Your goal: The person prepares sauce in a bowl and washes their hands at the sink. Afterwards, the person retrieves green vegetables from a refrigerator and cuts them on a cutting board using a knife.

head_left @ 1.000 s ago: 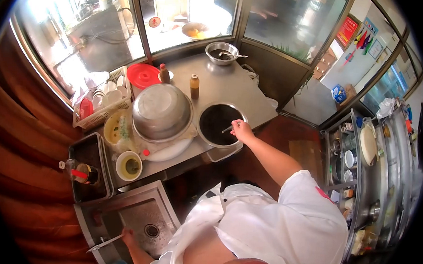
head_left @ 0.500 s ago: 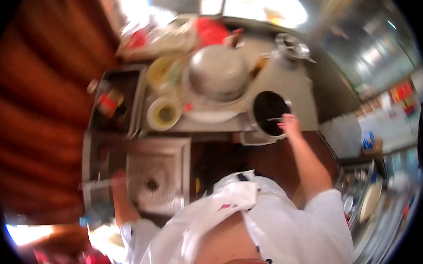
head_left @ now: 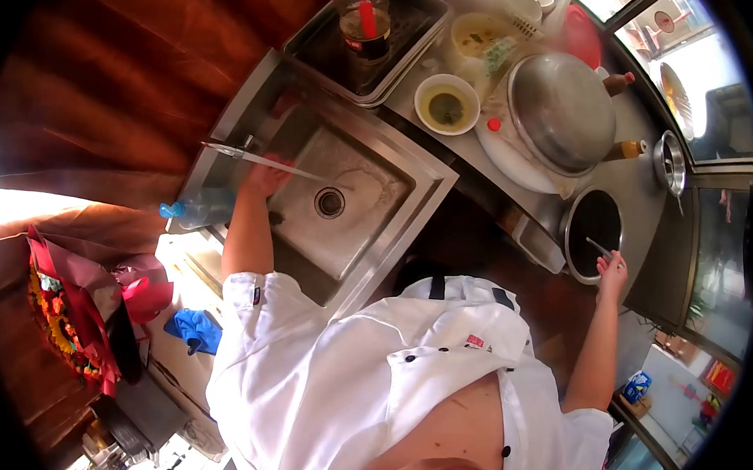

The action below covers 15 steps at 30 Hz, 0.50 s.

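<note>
My right hand (head_left: 613, 271) is closed on the end of a thin metal utensil (head_left: 598, 247), perhaps a spoon. The utensil reaches over the dark inside of a round metal pot (head_left: 569, 237) at the counter's edge. My left hand (head_left: 269, 177) is over the left side of the steel sink (head_left: 351, 234), right by a long, slim faucet spout (head_left: 271, 161) that points toward the basin. The spout partly covers this hand, and its fingers are not clear enough to tell whether they grip anything. The sink's drain (head_left: 329, 203) shows in the basin.
A large metal bowl (head_left: 562, 113) lies upside down on the counter beside a white bowl of yellowish liquid (head_left: 447, 105). A tray (head_left: 318, 49) holds a sauce bottle (head_left: 364, 22). Left of the sink are a clear plastic bottle (head_left: 203, 209) and a blue cloth (head_left: 194, 331).
My view has turned and tilted toward the sink, and the picture is sharper. My right hand stays at the pot with the utensil; my left hand stays by the faucet.
</note>
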Tool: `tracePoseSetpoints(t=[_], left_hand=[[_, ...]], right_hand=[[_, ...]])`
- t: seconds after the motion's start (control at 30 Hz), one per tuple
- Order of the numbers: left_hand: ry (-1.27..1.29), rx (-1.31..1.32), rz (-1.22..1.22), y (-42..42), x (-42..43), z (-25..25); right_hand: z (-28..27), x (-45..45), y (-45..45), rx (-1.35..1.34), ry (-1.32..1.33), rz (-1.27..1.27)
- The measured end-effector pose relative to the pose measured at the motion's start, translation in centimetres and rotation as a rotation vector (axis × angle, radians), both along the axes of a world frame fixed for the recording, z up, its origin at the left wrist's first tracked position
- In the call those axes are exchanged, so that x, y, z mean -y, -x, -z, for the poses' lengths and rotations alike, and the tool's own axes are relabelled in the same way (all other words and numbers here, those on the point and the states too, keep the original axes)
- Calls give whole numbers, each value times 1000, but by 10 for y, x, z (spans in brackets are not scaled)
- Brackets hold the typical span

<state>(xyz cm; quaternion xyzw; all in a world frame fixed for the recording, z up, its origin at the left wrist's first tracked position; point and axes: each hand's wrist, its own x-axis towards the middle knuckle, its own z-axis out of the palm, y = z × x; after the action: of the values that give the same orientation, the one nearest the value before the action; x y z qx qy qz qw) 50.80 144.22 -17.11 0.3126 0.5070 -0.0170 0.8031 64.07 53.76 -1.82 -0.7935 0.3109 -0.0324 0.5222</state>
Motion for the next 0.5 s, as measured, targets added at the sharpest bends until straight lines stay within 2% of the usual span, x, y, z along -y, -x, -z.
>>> tracePoseSetpoints(t=[0.03, 0.07, 0.13, 0.2, 0.33, 0.4, 0.43, 0.5], left_hand=[[-65, 114, -110, 5, -1, 5], [-58, 112, -98, 5, -15, 13], [-55, 467, -276, -1, -53, 32], [71, 637, -277, -2, -79, 20], [-28, 515, -391, -29, -48, -25], [-214, 510, -511, -33, 4, -47], [-172, 568, -445, -26, 20, -51], [72, 898, -173, 16, 27, 4]], right_hand=[[-2, -5, -1, -7, -16, 14], [-4, -5, 1, -18, -29, 32], [-3, -2, 1, -17, -26, 30], [-6, -4, 1, -14, -3, 13], [-5, -4, -4, -6, 0, 8], [-5, -2, -7, 9, -4, -15], [-9, -6, -8, 9, -5, -12], [-13, -14, -10, 19, -8, -6]])
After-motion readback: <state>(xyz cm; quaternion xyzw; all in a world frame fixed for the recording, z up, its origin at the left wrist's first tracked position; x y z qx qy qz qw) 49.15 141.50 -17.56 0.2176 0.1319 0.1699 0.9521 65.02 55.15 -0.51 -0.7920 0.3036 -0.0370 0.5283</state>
